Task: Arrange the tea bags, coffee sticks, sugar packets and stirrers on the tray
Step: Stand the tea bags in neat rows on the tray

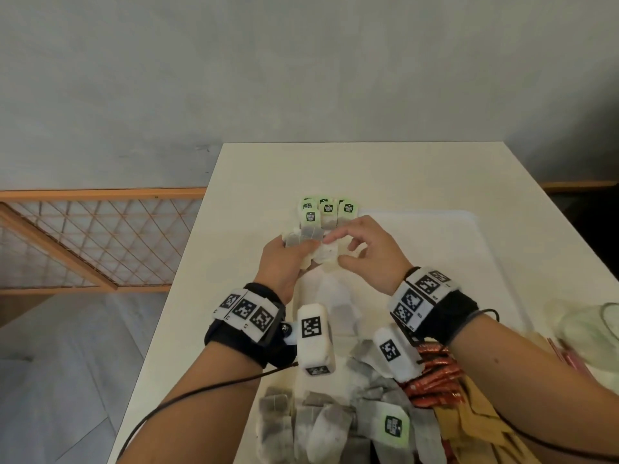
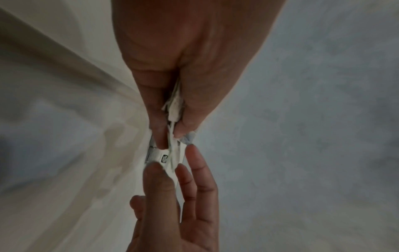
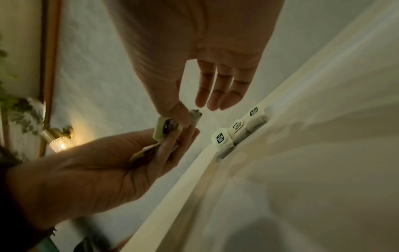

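Observation:
Over the near left part of the white tray, my left hand grips a small bundle of tea bags; its thumb and fingers clamp them in the left wrist view. My right hand pinches one tea bag from that bundle between thumb and forefinger, with the other fingers hanging straight. A row of tea bags with green tags lies at the tray's far left corner and also shows in the right wrist view.
Loose tea bags are heaped on the table near me. Red coffee sticks and brown sugar packets lie to their right. A clear plastic bag sits at the right edge. An orange lattice rail stands left of the table.

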